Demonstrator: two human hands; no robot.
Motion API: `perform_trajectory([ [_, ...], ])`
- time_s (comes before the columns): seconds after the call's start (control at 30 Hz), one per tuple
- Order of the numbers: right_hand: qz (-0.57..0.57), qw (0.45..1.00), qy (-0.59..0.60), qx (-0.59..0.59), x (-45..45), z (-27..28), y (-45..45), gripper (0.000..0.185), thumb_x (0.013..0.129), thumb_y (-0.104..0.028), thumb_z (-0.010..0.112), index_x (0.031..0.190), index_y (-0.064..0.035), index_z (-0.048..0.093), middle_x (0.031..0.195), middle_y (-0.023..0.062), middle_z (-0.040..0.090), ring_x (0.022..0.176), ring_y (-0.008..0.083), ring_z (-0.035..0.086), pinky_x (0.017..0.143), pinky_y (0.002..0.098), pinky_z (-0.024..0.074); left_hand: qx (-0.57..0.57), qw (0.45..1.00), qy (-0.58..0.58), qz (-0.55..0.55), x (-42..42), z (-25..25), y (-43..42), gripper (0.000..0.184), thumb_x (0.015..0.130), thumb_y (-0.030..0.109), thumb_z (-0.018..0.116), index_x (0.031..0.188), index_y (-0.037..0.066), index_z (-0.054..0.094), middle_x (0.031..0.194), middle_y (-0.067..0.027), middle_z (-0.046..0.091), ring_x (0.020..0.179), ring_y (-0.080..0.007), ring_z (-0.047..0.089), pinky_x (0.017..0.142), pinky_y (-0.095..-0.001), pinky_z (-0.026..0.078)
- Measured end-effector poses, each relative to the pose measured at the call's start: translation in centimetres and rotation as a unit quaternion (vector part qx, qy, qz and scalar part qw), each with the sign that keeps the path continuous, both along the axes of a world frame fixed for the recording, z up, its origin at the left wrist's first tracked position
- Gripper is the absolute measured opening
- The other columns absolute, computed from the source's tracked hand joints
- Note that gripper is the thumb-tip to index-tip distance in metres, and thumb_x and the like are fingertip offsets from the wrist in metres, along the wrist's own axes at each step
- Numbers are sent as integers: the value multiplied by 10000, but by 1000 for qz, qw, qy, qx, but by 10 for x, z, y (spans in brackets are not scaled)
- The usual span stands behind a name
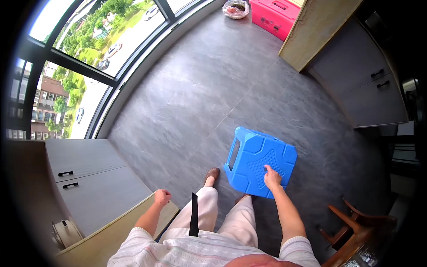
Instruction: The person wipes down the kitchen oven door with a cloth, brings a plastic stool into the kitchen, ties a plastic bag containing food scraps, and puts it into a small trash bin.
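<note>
A blue moulded plastic case, with a cut-out carry handle on its left side and a dotted star on its face, is in front of my right leg. Over the lower right of the star is my right hand, its fingers curled. Whether it touches the face or grips anything is hidden. My left hand is closed in a fist with nothing visible in it, beside the edge of the low cabinet at left. Both arms reach down from short white sleeves.
A grey cabinet stands at left and another grey cabinet at upper right. A pink box and a lined basket are at the far wall. A wooden chair is at lower right. Windows run along the upper left.
</note>
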State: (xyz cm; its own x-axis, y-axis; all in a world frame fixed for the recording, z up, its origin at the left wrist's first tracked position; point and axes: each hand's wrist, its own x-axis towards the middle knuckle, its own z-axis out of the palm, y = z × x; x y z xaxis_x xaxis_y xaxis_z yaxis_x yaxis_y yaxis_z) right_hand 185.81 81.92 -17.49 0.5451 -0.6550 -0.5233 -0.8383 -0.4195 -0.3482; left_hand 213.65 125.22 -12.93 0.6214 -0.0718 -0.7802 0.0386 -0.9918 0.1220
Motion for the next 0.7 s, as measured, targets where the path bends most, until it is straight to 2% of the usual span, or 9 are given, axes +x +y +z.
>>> perform_trajectory([
  [0.03,7,1000,-5,11,5,-2,4,358,784,-134,493,1136,-201,493,869,156,623,842,353,590,738,459,459,5,1000,-2,-9,7,-2,-2,120,658,117,581,717,70,674,576,-63,628,518,-135,621,574,-257,506],
  [0.27,-127,988,80,44,9,8,-7,340,792,-160,498,1128,-202,477,919,157,622,887,346,587,761,444,454,-9,999,3,-41,36,-12,-15,109,643,119,587,693,72,672,570,-59,622,511,-140,619,570,-252,504],
  [0.4,-143,980,130,44,-4,16,-12,349,794,-158,493,1138,-213,482,930,163,620,884,348,590,762,446,457,-10,999,19,-46,38,-18,-19,109,641,117,586,692,72,671,570,-58,622,509,-138,619,566,-259,506],
  [0.5,-99,989,101,41,2,10,-5,358,796,-158,484,1148,-223,480,934,167,619,902,353,586,774,452,453,-11,998,29,-45,38,-12,-26,103,640,113,589,687,72,670,568,-56,622,500,-139,616,557,-264,508],
  [0.57,-128,988,62,56,7,2,-1,339,775,-115,478,1099,-210,512,885,137,628,860,340,591,755,454,454,-15,997,4,-79,41,-15,-25,96,648,104,587,681,63,667,564,-58,621,498,-142,617,546,-265,508],
  [0.63,-126,991,24,43,7,-2,0,345,771,-110,471,1100,-200,519,800,147,625,789,335,602,681,451,461,-26,997,-2,-76,38,-8,-27,96,661,85,575,675,43,660,551,-76,613,482,-148,613,525,-268,502],
  [0.7,-123,990,-50,39,-4,-8,-2,299,769,-107,484,1057,-158,544,715,129,616,710,307,609,638,428,465,-30,999,9,-13,28,2,-33,87,672,75,589,699,9,639,551,-57,599,481,-123,609,485,-245,485],
])
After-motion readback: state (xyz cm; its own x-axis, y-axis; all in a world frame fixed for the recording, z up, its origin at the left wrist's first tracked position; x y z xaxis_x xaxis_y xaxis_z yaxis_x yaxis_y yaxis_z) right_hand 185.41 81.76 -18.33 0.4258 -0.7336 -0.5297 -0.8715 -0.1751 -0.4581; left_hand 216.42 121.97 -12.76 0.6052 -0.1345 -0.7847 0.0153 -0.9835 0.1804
